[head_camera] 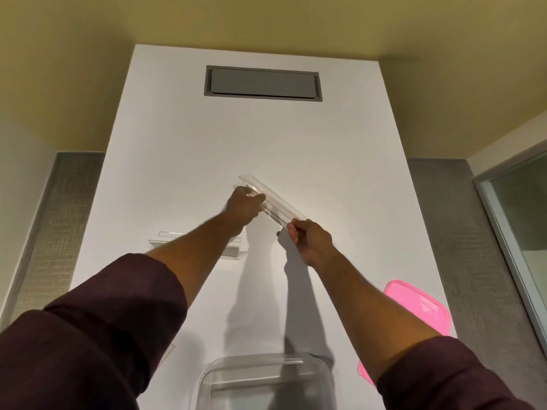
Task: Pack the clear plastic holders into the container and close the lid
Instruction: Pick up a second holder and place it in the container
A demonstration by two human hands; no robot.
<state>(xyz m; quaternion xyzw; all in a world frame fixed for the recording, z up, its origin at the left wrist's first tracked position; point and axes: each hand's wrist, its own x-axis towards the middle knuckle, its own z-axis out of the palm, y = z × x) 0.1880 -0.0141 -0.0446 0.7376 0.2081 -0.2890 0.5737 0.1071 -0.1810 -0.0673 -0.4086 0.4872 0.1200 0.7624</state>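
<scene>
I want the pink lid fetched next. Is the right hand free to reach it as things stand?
Probably not yet. The right hand pinches one end of the clear holder, shared with the left hand. The pink lid lies uncovered beside the right forearm, so the path looks free.

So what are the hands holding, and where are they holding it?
A long clear plastic holder, held tilted over the white table: the left hand grips its far end, the right hand pinches its near end.
</scene>
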